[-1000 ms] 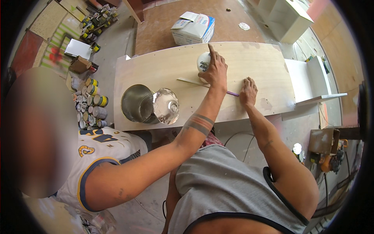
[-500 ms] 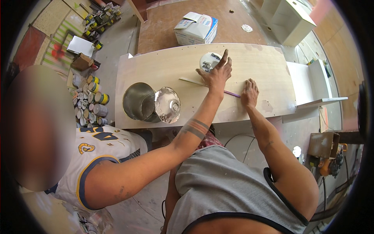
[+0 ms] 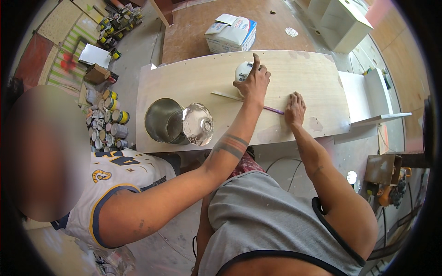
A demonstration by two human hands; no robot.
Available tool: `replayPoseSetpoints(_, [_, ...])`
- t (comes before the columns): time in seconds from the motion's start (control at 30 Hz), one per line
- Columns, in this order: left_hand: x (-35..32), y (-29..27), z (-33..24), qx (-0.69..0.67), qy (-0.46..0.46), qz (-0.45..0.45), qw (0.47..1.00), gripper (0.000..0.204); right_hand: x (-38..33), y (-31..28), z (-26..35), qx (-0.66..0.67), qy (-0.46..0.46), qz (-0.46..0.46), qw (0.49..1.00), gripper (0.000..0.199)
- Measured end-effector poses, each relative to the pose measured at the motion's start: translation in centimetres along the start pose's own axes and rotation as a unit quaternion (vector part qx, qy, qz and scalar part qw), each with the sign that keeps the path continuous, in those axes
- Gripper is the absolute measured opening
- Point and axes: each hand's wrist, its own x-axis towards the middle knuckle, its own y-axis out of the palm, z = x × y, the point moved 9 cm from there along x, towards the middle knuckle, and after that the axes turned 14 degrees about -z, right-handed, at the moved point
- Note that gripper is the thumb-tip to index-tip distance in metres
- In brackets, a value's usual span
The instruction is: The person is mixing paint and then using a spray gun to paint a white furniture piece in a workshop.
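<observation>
On the pale board [image 3: 193, 83], at twelve o'clock: our left hand [image 3: 252, 82] now rests on the white tub [image 3: 242, 70], index finger raised, no longer gripping.
Right hand [image 3: 294, 108]: open, flat at three o'clock, unmoved.
Thin stick [image 3: 225, 95]: lying under our left wrist.
Open metal can [image 3: 162, 120]: at nine o'clock, untouched.
Meaning: we judge the tub is set down and steadied.

Pale plywood board [image 3: 304, 73] carrying open metal can [image 3: 161, 122] at left edge, thin wooden stick [image 3: 225, 95] and small white container [image 3: 242, 70] mid-board.
</observation>
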Motion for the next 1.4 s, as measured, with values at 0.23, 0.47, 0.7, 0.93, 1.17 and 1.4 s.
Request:
replayPoseSetpoints(0.23, [0.4,-0.1,0.9,-0.080,-0.103,-0.005,0.991,0.136,0.0,0.3,-0.7,0.003,-0.004,-0.004,1.000,0.038])
replayPoseSetpoints(0.47, [-0.4,-0.6,1.3,-0.040,-0.111,0.002,0.993,0.140,-0.1,0.1,-0.4,-0.007,-0.006,0.005,1.000,0.040])
replayPoseSetpoints(0.7, [-0.7,-1.1,4.4,0.100,-0.114,-0.002,0.988,0.127,-0.1,0.1,0.3,-0.002,0.002,0.013,1.000,0.040])
replayPoseSetpoints(0.93, [-0.3,-2.9,9.5,0.583,-0.133,0.048,0.800,0.090,-0.2,0.1,-0.4,-0.009,0.001,0.008,1.000,0.039])
replayPoseSetpoints(1.17, [-0.6,-2.8,11.5,0.494,-0.203,-0.109,0.838,0.049,-0.3,0.7,1.3,0.009,-0.010,0.009,1.000,0.038])
replayPoseSetpoints(1.4, [1.6,-7.9,13.9,-0.040,-0.222,-0.245,0.943,0.038,-0.4,-0.2,-2.1,-0.013,0.011,-0.007,1.000,0.038])
